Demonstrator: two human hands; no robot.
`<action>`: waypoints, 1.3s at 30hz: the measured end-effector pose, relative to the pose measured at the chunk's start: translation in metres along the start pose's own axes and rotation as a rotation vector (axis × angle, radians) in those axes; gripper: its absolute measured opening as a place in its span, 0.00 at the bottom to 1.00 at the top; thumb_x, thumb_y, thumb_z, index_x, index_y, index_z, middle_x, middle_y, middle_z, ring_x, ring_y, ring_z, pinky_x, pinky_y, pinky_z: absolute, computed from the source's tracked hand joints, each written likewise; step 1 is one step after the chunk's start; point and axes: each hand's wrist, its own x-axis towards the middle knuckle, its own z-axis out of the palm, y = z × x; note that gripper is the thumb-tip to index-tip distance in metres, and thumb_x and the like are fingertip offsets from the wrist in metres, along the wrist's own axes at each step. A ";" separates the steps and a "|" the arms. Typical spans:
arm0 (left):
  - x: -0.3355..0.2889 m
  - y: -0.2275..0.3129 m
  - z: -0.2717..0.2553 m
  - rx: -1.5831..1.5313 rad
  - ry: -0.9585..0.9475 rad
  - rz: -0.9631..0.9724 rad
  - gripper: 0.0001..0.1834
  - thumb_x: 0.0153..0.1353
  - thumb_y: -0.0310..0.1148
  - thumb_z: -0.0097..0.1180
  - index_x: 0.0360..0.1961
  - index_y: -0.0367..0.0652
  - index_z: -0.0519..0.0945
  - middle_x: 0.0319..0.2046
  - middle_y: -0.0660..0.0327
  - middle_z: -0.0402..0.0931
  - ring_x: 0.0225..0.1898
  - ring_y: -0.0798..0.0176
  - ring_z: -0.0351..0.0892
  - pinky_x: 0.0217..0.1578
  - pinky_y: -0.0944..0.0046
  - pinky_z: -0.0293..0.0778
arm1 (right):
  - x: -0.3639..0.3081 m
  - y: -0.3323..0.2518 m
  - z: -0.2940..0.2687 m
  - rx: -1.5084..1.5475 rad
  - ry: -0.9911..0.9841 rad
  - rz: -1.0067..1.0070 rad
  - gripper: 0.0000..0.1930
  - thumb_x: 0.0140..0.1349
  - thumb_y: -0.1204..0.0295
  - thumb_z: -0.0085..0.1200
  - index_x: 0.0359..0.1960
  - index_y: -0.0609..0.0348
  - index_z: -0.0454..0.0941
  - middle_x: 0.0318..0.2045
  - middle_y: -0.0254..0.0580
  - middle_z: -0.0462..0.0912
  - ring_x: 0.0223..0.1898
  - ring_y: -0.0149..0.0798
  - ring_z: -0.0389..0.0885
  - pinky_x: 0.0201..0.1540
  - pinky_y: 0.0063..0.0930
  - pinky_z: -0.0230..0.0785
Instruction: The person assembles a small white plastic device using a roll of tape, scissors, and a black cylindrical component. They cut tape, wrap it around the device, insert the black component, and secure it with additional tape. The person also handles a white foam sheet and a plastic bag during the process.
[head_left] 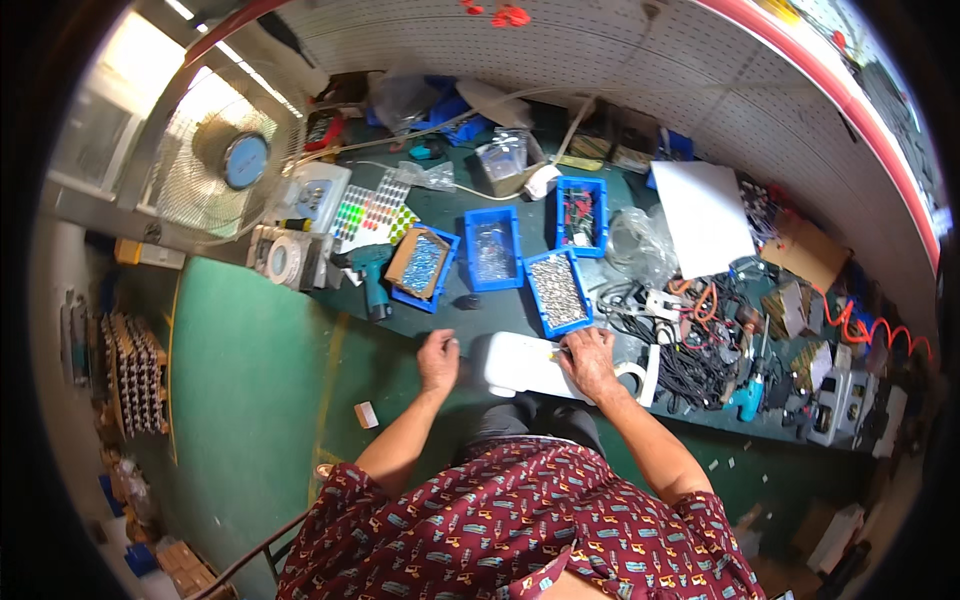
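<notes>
A white plastic housing [530,366], rounded at its left end, lies at the front edge of the workbench, just before my body. My right hand [591,362] rests on its right part with the fingers bent and pressed together at its far edge. A small yellow bit [556,353] shows by those fingertips. My left hand [438,362] is held left of the housing, apart from it, with curled fingers; whether anything small is in them is hidden. Beyond the right hand stands a blue bin of small metal parts [560,292].
Farther back are a blue bin of screws [493,250], a blue bin with red and dark parts [581,215] and a cardboard box of blue parts [421,262]. A teal power drill [374,278] lies left. Black cables [690,360] crowd the right. A fan [235,160] stands far left.
</notes>
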 end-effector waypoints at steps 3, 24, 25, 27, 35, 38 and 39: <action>0.009 0.009 -0.006 -0.037 -0.053 -0.037 0.09 0.63 0.25 0.60 0.45 0.38 0.82 0.35 0.62 0.83 0.38 0.68 0.81 0.45 0.65 0.77 | -0.002 0.001 0.001 -0.067 -0.070 0.066 0.14 0.57 0.64 0.62 0.43 0.53 0.79 0.47 0.42 0.81 0.56 0.47 0.73 0.60 0.59 0.57; -0.031 0.269 0.145 -0.053 -0.920 0.571 0.11 0.59 0.25 0.59 0.43 0.39 0.83 0.38 0.49 0.83 0.40 0.47 0.84 0.43 0.54 0.78 | -0.012 0.003 0.039 -0.047 0.096 0.090 0.17 0.65 0.60 0.49 0.51 0.52 0.77 0.51 0.46 0.78 0.57 0.50 0.73 0.65 0.60 0.56; -0.037 0.274 0.150 -0.023 -0.927 0.583 0.11 0.59 0.25 0.59 0.43 0.40 0.83 0.38 0.49 0.83 0.41 0.45 0.83 0.44 0.53 0.77 | -0.012 0.004 0.038 -0.060 0.094 0.085 0.17 0.65 0.60 0.49 0.51 0.53 0.77 0.51 0.46 0.78 0.57 0.50 0.73 0.65 0.59 0.56; -0.046 0.285 0.167 -0.006 -0.966 0.638 0.13 0.60 0.26 0.58 0.46 0.38 0.82 0.40 0.47 0.83 0.43 0.43 0.83 0.46 0.50 0.77 | -0.015 0.007 0.033 -0.091 0.089 0.075 0.17 0.65 0.61 0.48 0.51 0.54 0.77 0.51 0.47 0.79 0.56 0.49 0.74 0.64 0.56 0.57; 0.008 0.317 0.312 0.131 -0.807 0.572 0.20 0.59 0.28 0.59 0.53 0.32 0.78 0.40 0.37 0.81 0.45 0.34 0.81 0.48 0.44 0.76 | -0.014 -0.008 -0.039 0.499 -0.079 0.284 0.21 0.70 0.61 0.44 0.60 0.56 0.72 0.61 0.52 0.75 0.65 0.52 0.69 0.68 0.46 0.57; 0.006 0.333 0.352 0.321 -0.734 0.456 0.24 0.56 0.37 0.66 0.50 0.33 0.78 0.42 0.39 0.82 0.47 0.36 0.82 0.50 0.43 0.75 | -0.020 0.000 -0.001 0.271 -0.129 0.229 0.27 0.72 0.58 0.44 0.70 0.52 0.62 0.70 0.46 0.66 0.71 0.47 0.61 0.73 0.43 0.50; 0.005 0.334 0.362 0.375 -0.737 0.411 0.28 0.54 0.40 0.68 0.52 0.33 0.77 0.43 0.40 0.82 0.48 0.36 0.82 0.50 0.43 0.75 | -0.020 0.004 0.022 0.199 -0.104 0.219 0.29 0.72 0.57 0.43 0.72 0.51 0.59 0.72 0.44 0.62 0.72 0.45 0.58 0.74 0.42 0.48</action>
